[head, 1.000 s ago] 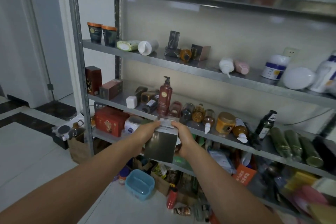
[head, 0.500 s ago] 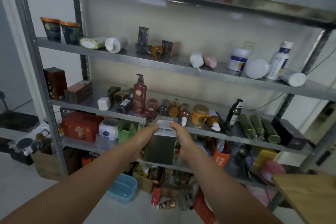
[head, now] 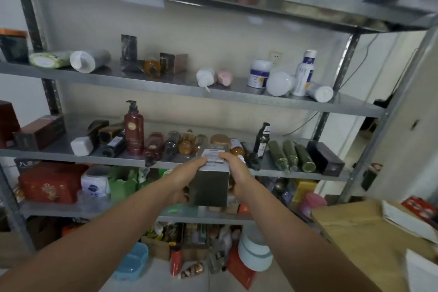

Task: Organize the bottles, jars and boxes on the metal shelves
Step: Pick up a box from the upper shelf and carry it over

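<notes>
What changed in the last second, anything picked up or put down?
Only the view swung right along the metal shelves, bringing a brown cardboard box into sight. Nothing taken or released: left hand and right hand still grip the grey metallic box; the maroon pump bottle stands unmoved.

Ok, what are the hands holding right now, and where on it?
A grey box: left hand grips its left side, right hand its right, near the labelled top.

I can read only one mark: a white "八" on the dark box just above the red box. Well right of the red box, the white label on the grey box is too blurred to read.
</notes>
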